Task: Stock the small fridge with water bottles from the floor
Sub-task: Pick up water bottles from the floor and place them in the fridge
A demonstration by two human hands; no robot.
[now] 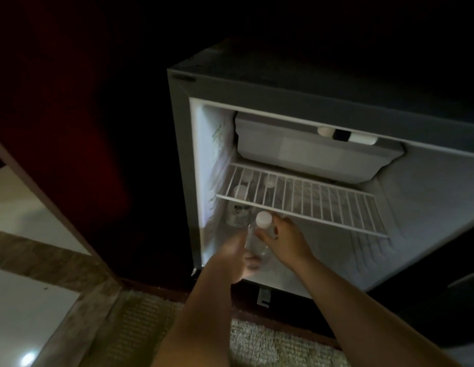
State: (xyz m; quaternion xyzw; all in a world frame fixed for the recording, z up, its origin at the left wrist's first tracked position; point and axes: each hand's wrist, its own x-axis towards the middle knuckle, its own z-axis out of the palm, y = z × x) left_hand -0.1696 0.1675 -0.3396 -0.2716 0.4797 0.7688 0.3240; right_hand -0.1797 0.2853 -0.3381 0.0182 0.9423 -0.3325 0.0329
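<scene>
The small fridge [181,144] stands open, its white inside lit. A clear water bottle [257,241] with a white cap is upright at the front left of the lower compartment, just below the wire shelf [336,205]. My left hand [234,256], blurred, grips the bottle's lower body. My right hand [283,238] holds its neck just under the cap. Behind it, at the back left under the shelf, stand other bottles [238,211], their white caps showing through the wires.
A closed freezer box [310,152] fills the top of the fridge. The right part of the lower compartment holds nothing I can see. A woven rug [270,345] lies on the floor in front, with pale tiles [21,308] to the left.
</scene>
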